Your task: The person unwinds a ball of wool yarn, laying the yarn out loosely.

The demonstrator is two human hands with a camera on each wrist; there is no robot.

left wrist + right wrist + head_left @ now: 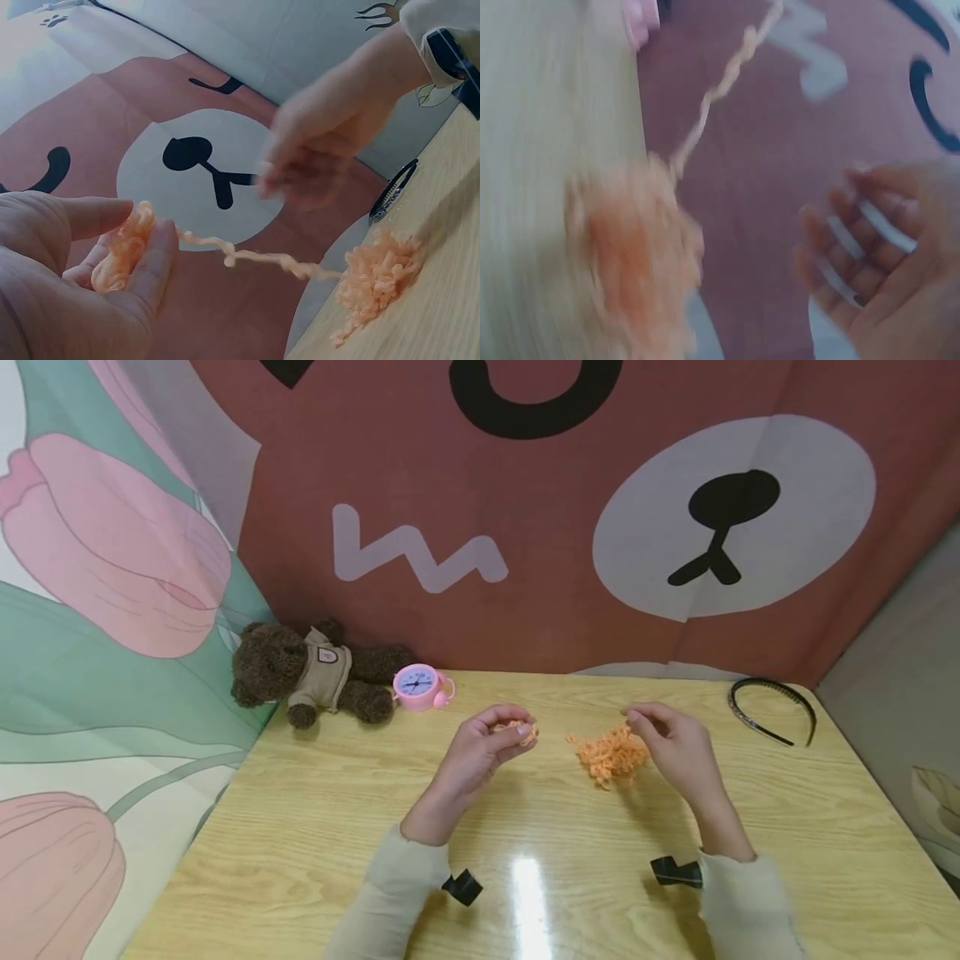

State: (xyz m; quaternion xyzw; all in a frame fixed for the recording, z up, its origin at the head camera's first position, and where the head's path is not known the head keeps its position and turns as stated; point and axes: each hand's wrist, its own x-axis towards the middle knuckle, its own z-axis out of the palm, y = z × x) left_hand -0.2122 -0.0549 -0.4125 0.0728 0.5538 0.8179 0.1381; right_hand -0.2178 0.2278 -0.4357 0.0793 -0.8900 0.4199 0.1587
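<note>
A small wound bundle of fuzzy peach-orange yarn (124, 255) is pinched between the thumb and fingers of my left hand (472, 756). From it a single crinkled strand (283, 262) stretches to a loose, curly pile of the same yarn (609, 758) on the table. Above the right side of that pile is my right hand (681, 756), its fingers loosely bent. In the right wrist view the right hand appears blurred, apart from the strand, with nothing seen in its fingers.
The light wooden table (322, 835) meets a cartoon bear wall cloth (547, 552). At the back left lies a brown teddy bear (322, 672) beside a pink alarm clock (417, 687). A black headband (772, 710) lies at the back right.
</note>
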